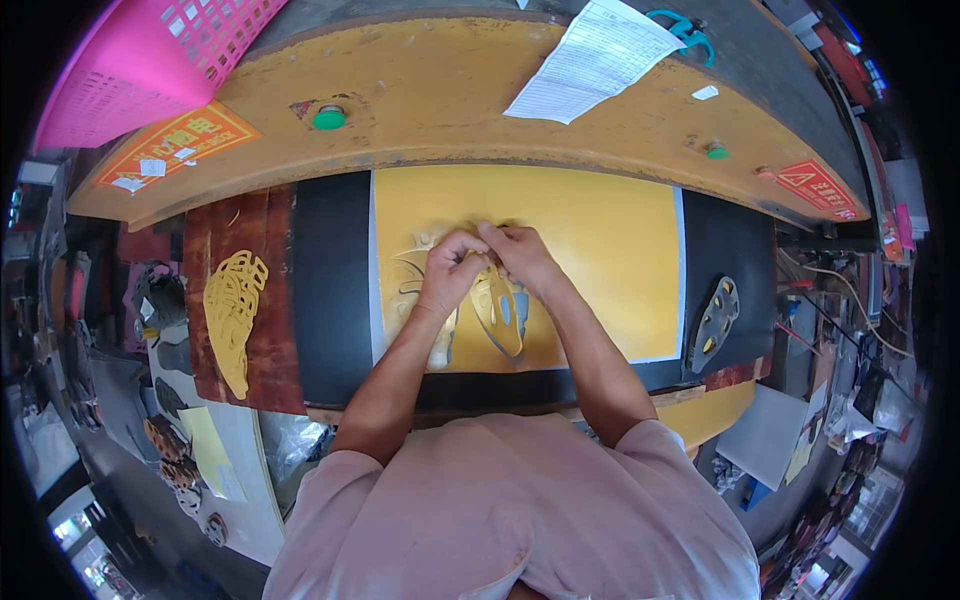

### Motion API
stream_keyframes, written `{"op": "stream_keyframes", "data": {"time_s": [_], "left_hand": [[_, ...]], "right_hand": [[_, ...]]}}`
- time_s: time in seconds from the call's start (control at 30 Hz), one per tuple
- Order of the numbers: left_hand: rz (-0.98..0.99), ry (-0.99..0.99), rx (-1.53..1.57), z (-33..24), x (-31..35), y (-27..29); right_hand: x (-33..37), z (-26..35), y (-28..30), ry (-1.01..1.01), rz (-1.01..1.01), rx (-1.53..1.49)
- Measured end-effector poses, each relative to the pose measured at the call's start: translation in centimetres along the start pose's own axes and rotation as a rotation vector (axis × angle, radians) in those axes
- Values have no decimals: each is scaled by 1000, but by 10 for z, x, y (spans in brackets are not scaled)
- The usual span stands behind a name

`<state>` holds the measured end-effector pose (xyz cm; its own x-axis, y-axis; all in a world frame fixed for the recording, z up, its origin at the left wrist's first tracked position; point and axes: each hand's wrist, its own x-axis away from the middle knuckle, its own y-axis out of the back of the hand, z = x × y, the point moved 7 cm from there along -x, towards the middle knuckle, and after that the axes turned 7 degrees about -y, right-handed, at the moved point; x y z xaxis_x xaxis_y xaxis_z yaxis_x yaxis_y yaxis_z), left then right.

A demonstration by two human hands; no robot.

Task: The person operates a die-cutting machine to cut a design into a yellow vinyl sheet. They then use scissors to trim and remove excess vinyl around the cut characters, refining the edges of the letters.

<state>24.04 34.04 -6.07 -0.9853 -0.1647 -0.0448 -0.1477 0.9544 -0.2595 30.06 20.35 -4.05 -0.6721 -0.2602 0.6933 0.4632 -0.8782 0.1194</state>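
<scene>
A yellow sheet (600,260) with a pale edge lies on the black work surface. Both of my hands meet over its left-middle part, fingers bent and pinched close together. Between them hangs a yellow cut-out piece (484,300) with slots, its lower end pointing toward me. My left hand (452,268) and my right hand (522,258) grip its upper end; the fingertips partly hide what they pinch. Beside my left hand, curved cuts and openings show in the sheet. Grey-blue shows through gaps by the piece.
Yellow slotted cut-outs (232,320) lie on the reddish-brown board at left. A slotted cutting die (714,325) rests at right. The machine's yellow beam (420,90) spans the far side, with green buttons (329,118), a paper sheet (605,55), teal-handled scissors (690,38) and a pink basket (150,80).
</scene>
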Motion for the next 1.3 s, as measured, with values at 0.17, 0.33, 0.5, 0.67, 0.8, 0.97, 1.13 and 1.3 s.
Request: {"op": "stream_keyframes", "data": {"time_s": [0.17,0.33,0.5,0.67,0.8,0.97,1.13,1.3], "left_hand": [[67,156,-14,-15,6,0],[-186,60,-369,-60,-17,43],[86,-281,-998,-65,-83,16],[170,-143,-1197,-36,-107,10],[205,-175,-1248,-31,-106,14],[50,-426,-1248,-36,-90,16],[-5,-513,-1346,-33,-91,11],[-6,-447,-1480,-33,-96,8]], "right_hand": [[-13,-7,-21,-28,-28,-322],[-19,-16,-20,73,-69,-178],[-16,-9,-15,231,-198,102],[-3,8,-14,403,-348,382],[-16,-6,-15,45,-180,-292],[-23,-13,-26,-204,-132,-650],[-9,6,-18,241,-420,315],[10,19,-27,603,-570,610]]}}
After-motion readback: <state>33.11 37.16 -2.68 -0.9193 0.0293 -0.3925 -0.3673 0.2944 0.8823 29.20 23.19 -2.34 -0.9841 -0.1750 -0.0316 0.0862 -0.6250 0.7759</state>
